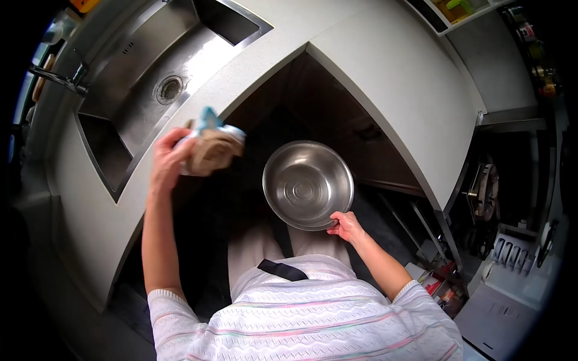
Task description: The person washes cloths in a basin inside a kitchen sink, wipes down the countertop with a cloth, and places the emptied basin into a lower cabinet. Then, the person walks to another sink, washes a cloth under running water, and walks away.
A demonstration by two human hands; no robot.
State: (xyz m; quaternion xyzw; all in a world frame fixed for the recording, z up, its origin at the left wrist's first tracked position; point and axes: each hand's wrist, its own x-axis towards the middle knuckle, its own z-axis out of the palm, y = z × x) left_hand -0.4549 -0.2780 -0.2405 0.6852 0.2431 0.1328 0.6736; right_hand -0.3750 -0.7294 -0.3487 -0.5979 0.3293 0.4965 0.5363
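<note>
A bunched cloth (214, 150), brown with some light blue and white, is in my left hand (170, 157), near the front edge of the counter by the sink. The cloth is slightly blurred. My right hand (346, 227) grips the lower right rim of a round steel bowl (308, 174). The bowl hangs in front of my legs, its inside facing up, and nothing shows inside it.
A steel sink (135, 90) with a drain and a faucet (75, 81) lies at the upper left. The white countertop (373, 66) bends round a corner ahead. A stovetop burner (484, 192) and a knife holder (512, 254) stand at the right.
</note>
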